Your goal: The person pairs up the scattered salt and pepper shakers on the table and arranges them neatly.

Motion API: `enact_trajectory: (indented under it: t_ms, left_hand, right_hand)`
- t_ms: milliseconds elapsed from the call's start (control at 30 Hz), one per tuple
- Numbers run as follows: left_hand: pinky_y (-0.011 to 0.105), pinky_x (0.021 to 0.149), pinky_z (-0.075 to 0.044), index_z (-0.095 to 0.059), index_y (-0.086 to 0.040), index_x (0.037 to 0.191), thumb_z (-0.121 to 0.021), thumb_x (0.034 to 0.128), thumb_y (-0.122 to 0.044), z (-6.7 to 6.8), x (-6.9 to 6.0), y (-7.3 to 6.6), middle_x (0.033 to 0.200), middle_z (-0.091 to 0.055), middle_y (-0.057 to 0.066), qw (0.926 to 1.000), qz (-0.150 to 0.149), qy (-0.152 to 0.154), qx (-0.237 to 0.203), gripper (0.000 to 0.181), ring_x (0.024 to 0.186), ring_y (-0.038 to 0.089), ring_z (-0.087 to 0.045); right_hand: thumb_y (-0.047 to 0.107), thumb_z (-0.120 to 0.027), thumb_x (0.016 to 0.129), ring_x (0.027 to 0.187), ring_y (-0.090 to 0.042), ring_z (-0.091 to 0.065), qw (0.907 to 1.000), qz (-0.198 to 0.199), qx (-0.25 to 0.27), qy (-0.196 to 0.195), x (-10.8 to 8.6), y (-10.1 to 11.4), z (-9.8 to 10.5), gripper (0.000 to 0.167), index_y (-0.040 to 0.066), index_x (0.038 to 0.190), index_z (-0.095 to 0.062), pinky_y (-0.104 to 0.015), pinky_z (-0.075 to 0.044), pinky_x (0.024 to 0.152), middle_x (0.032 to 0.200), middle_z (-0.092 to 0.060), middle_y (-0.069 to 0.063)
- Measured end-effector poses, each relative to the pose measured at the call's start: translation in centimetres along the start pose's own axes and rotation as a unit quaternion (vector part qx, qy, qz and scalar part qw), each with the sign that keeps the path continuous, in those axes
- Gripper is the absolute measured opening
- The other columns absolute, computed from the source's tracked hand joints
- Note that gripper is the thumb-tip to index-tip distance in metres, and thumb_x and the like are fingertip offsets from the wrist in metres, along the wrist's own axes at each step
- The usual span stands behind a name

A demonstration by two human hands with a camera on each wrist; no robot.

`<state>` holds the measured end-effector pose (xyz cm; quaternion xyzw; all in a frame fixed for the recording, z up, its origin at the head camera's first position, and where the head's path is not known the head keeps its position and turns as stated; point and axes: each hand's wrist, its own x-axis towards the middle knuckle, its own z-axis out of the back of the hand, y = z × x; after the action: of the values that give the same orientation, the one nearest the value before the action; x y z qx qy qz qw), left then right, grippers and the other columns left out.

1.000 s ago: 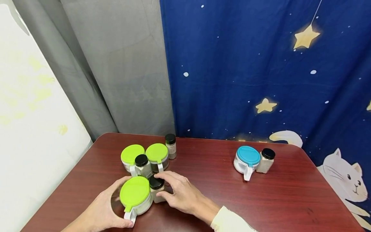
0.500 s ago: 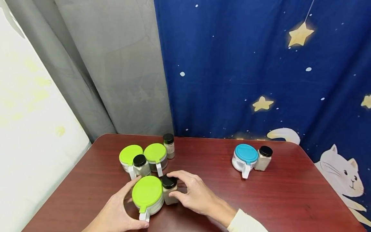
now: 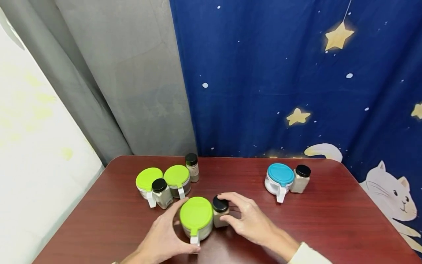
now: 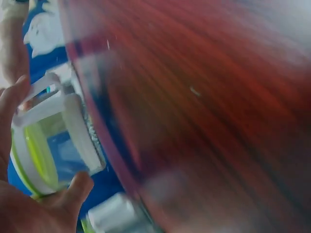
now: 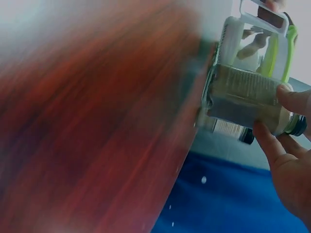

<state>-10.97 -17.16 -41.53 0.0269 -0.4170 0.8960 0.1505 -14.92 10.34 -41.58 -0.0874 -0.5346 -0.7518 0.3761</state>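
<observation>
In the head view, my left hand [image 3: 161, 234] grips a green-lidded clear seasoning jar [image 3: 196, 216], thumb by its white handle and fingers round the far side. My right hand [image 3: 252, 222] holds a square, black-capped spice jar [image 3: 220, 212] between thumb and fingers. Both jars are upright, side by side near the table's front. The right wrist view shows a tan powder in the spice jar [image 5: 245, 92], with a label on its side. Whether the two jars touch the table I cannot tell.
Back left on the dark red table [image 3: 99, 223] stand two green-lidded jars [image 3: 150, 179] [image 3: 178, 176], a black-capped square jar [image 3: 163, 194] and a slim black-capped bottle [image 3: 192, 168]. Back right are a blue-lidded jar [image 3: 280, 176] and another black-capped jar [image 3: 300, 179]. Curtains hang behind.
Both hands have moved right together, carrying or sliding the green-lidded seasoning jar and the spice jar away from the back-left group. The head view has shifted slightly.
</observation>
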Motion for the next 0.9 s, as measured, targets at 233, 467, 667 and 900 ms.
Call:
enact_trajectory:
  t_ms: [233, 467, 667, 900]
  left_hand:
    - [0.038, 0.091, -0.053, -0.041, -0.022, 0.152, -0.099, 0.0548, -0.052, -3.4, 1.5, -2.3, 0.134, -0.058, -0.012, 0.9976, -0.068, -0.002, 0.009, 0.117, 0.104, 0.005, -0.063]
    - [0.031, 0.086, -0.054, -0.042, -0.018, 0.152, -0.096, 0.0573, -0.057, -6.9, 3.1, -4.9, 0.135, -0.056, -0.007, 0.9965, -0.063, 0.054, -0.011, 0.116, 0.101, 0.004, -0.062]
    - [0.032, 0.089, -0.053, -0.043, -0.022, 0.149, -0.096, 0.0580, -0.058, -9.8, 4.2, -6.8, 0.132, -0.056, -0.012, 0.9942, -0.075, 0.074, 0.023, 0.111, 0.108, 0.003, -0.059]
    - [0.025, 0.084, -0.053, -0.042, -0.024, 0.148, -0.094, 0.0605, -0.058, -12.8, 5.8, -8.7, 0.131, -0.053, -0.015, 0.9902, -0.108, 0.069, 0.056, 0.107, 0.106, 0.000, -0.058]
  right_hand:
    - [0.001, -0.080, 0.086, 0.104, -0.019, -0.069, 0.9991, -0.019, -0.029, -0.023, -2.6, 0.4, 4.0, 0.051, 0.011, 0.132, -0.061, -0.031, -0.056, 0.084, 0.124, -0.065, -0.005]
    - [0.002, -0.086, 0.080, 0.100, -0.015, -0.070, 0.9931, -0.074, -0.066, -0.062, -6.0, 0.2, 7.3, 0.054, 0.012, 0.128, -0.064, -0.028, -0.057, 0.078, 0.117, -0.067, -0.007]
    - [0.003, -0.087, 0.078, 0.096, -0.010, -0.069, 0.9826, -0.145, -0.081, -0.083, -8.7, -0.1, 9.8, 0.054, 0.010, 0.126, -0.064, -0.027, -0.058, 0.073, 0.117, -0.065, -0.010]
    - [0.002, -0.085, 0.079, 0.089, -0.011, -0.071, 0.9719, -0.198, -0.091, -0.089, -10.6, -0.8, 12.7, 0.056, 0.009, 0.129, -0.061, -0.028, -0.059, 0.067, 0.121, -0.062, 0.005]
